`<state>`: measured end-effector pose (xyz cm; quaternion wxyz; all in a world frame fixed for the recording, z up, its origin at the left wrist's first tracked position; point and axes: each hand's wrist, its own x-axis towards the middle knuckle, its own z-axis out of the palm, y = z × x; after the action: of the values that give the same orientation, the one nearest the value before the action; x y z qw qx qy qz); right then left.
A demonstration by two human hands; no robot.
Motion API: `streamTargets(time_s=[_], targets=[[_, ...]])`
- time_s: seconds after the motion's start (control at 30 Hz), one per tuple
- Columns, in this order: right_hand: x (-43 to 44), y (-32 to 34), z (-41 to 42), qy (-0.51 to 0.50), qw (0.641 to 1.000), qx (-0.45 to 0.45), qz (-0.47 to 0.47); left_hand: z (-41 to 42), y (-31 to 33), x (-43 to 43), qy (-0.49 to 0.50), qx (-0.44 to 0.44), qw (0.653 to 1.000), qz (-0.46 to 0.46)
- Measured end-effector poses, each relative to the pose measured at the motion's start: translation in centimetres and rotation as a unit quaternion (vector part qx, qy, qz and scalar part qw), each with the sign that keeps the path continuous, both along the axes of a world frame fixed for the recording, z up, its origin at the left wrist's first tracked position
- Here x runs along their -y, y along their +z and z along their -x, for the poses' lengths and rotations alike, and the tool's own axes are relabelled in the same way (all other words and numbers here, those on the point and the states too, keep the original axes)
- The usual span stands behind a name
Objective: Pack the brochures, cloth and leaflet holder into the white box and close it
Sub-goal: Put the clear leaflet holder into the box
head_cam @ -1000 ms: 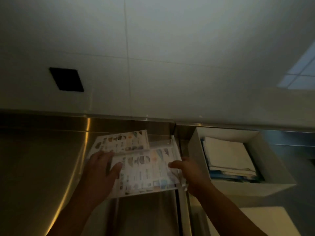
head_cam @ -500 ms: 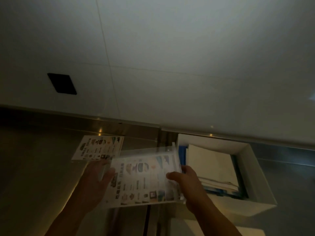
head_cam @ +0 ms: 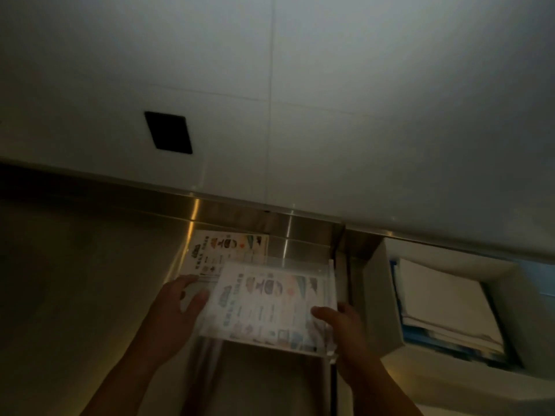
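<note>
Head view: my left hand (head_cam: 177, 310) and right hand (head_cam: 341, 327) grasp the holder (head_cam: 270, 304), just left of the box (head_cam: 372, 295); a brochure (head_cam: 223, 250) lies farther left.

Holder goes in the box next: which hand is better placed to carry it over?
Right. The right hand grips the leaflet holder at the edge nearest the white box; the left hand sits at the far edge.

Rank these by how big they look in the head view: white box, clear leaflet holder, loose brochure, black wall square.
Largest to smallest:
white rectangular box
clear acrylic leaflet holder
loose printed brochure, partly covered by the holder
black square wall panel
</note>
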<state>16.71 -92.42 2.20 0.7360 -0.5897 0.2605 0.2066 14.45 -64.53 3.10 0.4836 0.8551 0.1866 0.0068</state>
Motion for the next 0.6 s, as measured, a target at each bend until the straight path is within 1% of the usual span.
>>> streamTargets(time_s=[0.2,0.37,0.6], targets=[[-5.0,-2.4,-1.8,-0.041,0.999,-0.007,0.026,-1.8,-1.6,-6.3,-0.005,-0.024,1.0,0.003],[-7.6,-2.6,-5.5,-0.008,0.997,0.026,0.075,-4.3,-2.7,-9.7,-0.001,-0.04,0.999,0.012],[-11.4,-2.8,-11.4,0.002,0.993,0.058,0.099,-10.0,-3.8,-11.2,-0.013,-0.065,0.998,0.014]])
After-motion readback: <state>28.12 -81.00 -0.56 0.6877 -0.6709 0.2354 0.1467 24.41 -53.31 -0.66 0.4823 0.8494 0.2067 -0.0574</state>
